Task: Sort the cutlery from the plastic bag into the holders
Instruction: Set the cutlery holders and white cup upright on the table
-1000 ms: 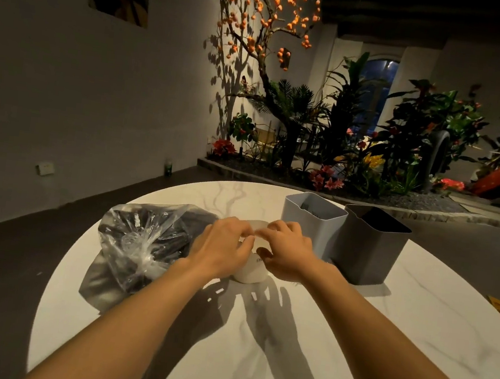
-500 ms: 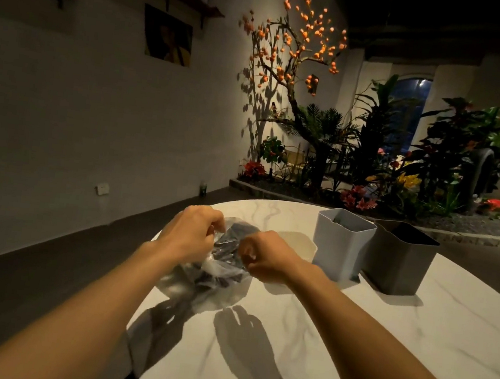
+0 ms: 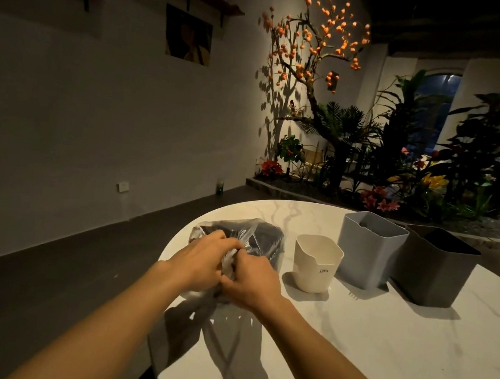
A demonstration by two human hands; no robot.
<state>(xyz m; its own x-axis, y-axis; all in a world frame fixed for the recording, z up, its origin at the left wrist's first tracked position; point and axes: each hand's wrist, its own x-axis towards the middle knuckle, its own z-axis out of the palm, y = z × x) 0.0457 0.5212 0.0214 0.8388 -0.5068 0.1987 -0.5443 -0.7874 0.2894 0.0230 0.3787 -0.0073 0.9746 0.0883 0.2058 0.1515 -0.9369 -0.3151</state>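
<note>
Clear plastic bag (image 3: 262, 241) with dark contents (probably the cutlery, too dim to tell pieces apart) sits near the left edge of the white marble tabletop (image 3: 380, 347). Left hand (image 3: 200, 262) and right hand (image 3: 250, 279) meet at its near side, knuckles touching; each grip is curled and pinching the bunched plastic. Just right of the bag: cream holder (image 3: 316, 263), then light grey holder (image 3: 368, 251), then dark grey holder (image 3: 435, 269), in a row, the grey pair nearly touching.
</note>
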